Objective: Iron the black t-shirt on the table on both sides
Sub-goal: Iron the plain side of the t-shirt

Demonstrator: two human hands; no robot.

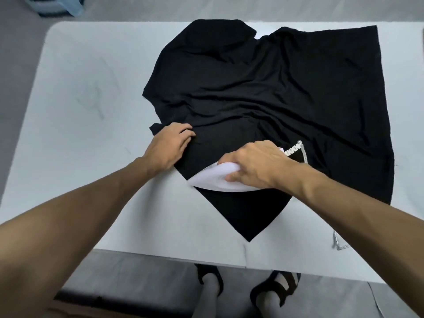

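Note:
The black t-shirt [263, 88] lies spread and wrinkled on the white table [91, 88], one corner pointing at the near edge. My right hand [257, 166] grips a white iron [213, 180] that sits on the shirt's near part, its tip pointing left. A white coiled cord piece [292, 150] shows just beyond my right hand. My left hand [169, 145] presses on the shirt's left edge with bent fingers, holding the cloth down.
A grey cord [336, 243] lies on the table at the near right, by my right forearm. A blue object [59, 6] stands on the floor past the far left corner. My feet in dark sandals [273, 288] show below the table's near edge.

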